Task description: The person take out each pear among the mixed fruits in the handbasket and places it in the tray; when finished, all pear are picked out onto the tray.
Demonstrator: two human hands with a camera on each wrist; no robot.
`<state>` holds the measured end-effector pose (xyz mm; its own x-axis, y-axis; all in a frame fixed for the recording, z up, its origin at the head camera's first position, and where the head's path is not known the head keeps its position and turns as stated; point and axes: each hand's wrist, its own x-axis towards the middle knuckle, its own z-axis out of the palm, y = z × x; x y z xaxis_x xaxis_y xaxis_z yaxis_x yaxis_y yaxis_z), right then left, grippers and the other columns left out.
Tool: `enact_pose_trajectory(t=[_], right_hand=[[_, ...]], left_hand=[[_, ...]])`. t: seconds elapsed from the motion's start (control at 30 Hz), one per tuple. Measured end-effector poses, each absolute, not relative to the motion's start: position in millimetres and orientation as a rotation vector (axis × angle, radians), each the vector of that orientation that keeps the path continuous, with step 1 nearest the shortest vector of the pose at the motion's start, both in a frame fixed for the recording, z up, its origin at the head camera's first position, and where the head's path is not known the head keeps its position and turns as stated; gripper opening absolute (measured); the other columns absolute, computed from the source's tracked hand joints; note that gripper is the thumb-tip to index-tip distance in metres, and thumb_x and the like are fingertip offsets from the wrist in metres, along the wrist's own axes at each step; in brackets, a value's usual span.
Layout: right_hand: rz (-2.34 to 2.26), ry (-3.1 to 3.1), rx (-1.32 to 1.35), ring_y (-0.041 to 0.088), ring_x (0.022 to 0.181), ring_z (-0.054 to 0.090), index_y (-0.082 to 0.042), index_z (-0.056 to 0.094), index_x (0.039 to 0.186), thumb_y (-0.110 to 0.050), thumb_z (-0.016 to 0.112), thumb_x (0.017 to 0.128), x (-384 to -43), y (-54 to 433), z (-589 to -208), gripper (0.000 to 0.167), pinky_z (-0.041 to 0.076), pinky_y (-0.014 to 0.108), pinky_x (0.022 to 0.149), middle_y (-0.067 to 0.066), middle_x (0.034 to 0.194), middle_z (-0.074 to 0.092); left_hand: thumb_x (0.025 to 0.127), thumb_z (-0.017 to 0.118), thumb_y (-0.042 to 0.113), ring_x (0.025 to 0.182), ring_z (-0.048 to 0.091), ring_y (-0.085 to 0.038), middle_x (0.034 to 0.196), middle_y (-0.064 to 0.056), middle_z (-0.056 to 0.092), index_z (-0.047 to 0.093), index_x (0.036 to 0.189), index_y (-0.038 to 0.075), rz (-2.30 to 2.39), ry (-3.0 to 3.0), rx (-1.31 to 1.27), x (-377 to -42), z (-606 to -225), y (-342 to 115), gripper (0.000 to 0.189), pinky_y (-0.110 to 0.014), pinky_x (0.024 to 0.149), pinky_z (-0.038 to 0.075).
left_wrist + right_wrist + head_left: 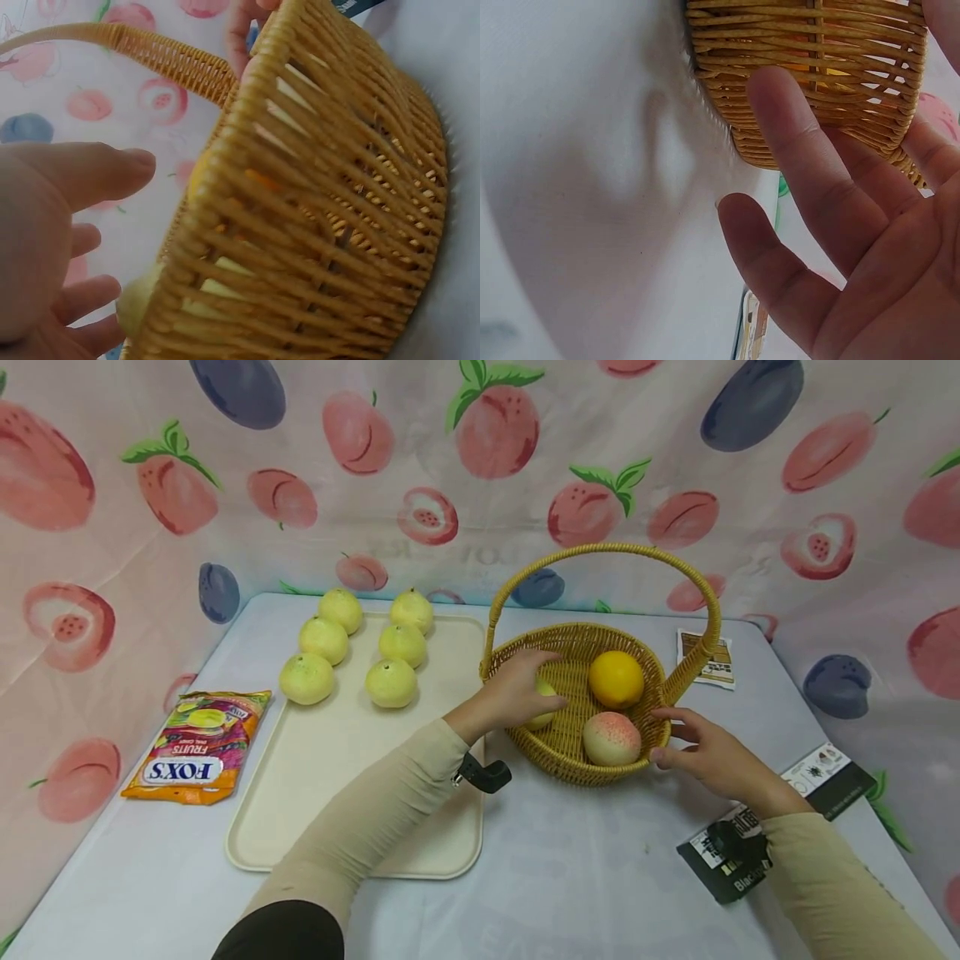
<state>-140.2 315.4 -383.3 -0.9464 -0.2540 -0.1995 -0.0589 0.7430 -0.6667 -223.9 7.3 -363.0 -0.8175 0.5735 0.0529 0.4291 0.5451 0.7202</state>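
Observation:
A yellow wicker basket with a tall arched handle stands right of the middle. Inside lie an orange, a pink-and-cream peach and a pale green round fruit. My left hand reaches over the basket's left rim beside the green fruit and partly hides it. In the left wrist view its thumb and fingers are spread apart, the thumb clear of the fruit. My right hand holds the basket's right rim between thumb and fingers; the lower fingers stay outside the wicker.
A cream tray on the left carries several pale green fruits in two rows. A candy bag lies left of it. Black-and-white packets lie under the right forearm, and a small sachet lies behind the basket.

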Motion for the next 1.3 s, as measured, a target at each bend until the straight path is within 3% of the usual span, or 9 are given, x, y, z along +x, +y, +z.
enact_pose_trajectory(t=[0.3,0.53,0.6,0.7,0.83,1.3], right_hand=[[-1.018,2.662,-0.26,0.058,0.129,0.041,-0.005,0.038,0.15,-0.037,0.069,0.096,-140.6,315.5,-384.0,0.07,0.036,0.073,0.097,0.034,0.149,0.035],[-1.005,2.672,-0.266,0.058,0.128,0.042,-0.005,0.037,0.15,-0.037,0.068,0.096,-140.6,315.0,-381.5,0.07,0.037,0.072,0.097,0.034,0.149,0.036],[-1.002,2.67,-0.261,0.058,0.129,0.042,-0.005,0.037,0.15,-0.038,0.068,0.096,-140.6,314.4,-380.3,0.071,0.037,0.072,0.097,0.034,0.15,0.035],[-1.0,2.669,-0.255,0.058,0.129,0.041,-0.004,0.036,0.151,-0.038,0.068,0.096,-140.5,313.8,-379.2,0.072,0.037,0.072,0.097,0.034,0.15,0.035],[-0.996,2.67,-0.247,0.058,0.129,0.041,-0.004,0.036,0.151,-0.038,0.068,0.096,-139.7,314.2,-379.4,0.072,0.038,0.072,0.097,0.034,0.149,0.036],[-1.009,2.671,-0.257,0.058,0.129,0.041,-0.004,0.037,0.15,-0.037,0.069,0.096,-139.3,314.2,-383.1,0.071,0.036,0.073,0.097,0.034,0.15,0.035]], left_hand=[[0.091,0.075,0.027,0.139,0.039,-0.023,0.15,-0.009,0.046,0.048,0.147,0.007,1.105,2.572,0.841,-225.7,-367.8,22.0,0.065,-0.03,0.11,0.035],[0.091,0.077,0.028,0.141,0.036,-0.024,0.151,-0.008,0.045,0.047,0.148,0.008,1.024,2.534,0.835,-229.4,-367.4,26.6,0.068,-0.034,0.112,0.034],[0.09,0.078,0.028,0.14,0.037,-0.022,0.15,-0.007,0.046,0.047,0.149,0.009,1.006,2.5,0.83,-231.5,-368.0,27.9,0.069,-0.031,0.108,0.037],[0.088,0.079,0.024,0.127,0.047,-0.02,0.145,-0.008,0.05,0.048,0.148,0.007,0.99,2.449,0.838,-233.2,-368.5,30.0,0.069,-0.026,0.094,0.045],[0.087,0.08,0.02,0.109,0.052,-0.019,0.14,-0.01,0.054,0.049,0.146,0.007,0.952,2.442,0.841,-233.4,-369.4,32.8,0.068,-0.024,0.079,0.048],[0.086,0.081,0.027,0.106,0.054,-0.019,0.13,-0.008,0.059,0.049,0.146,0.012,0.796,2.56,0.821,-226.5,-374.1,35.2,0.07,-0.028,0.08,0.047]])
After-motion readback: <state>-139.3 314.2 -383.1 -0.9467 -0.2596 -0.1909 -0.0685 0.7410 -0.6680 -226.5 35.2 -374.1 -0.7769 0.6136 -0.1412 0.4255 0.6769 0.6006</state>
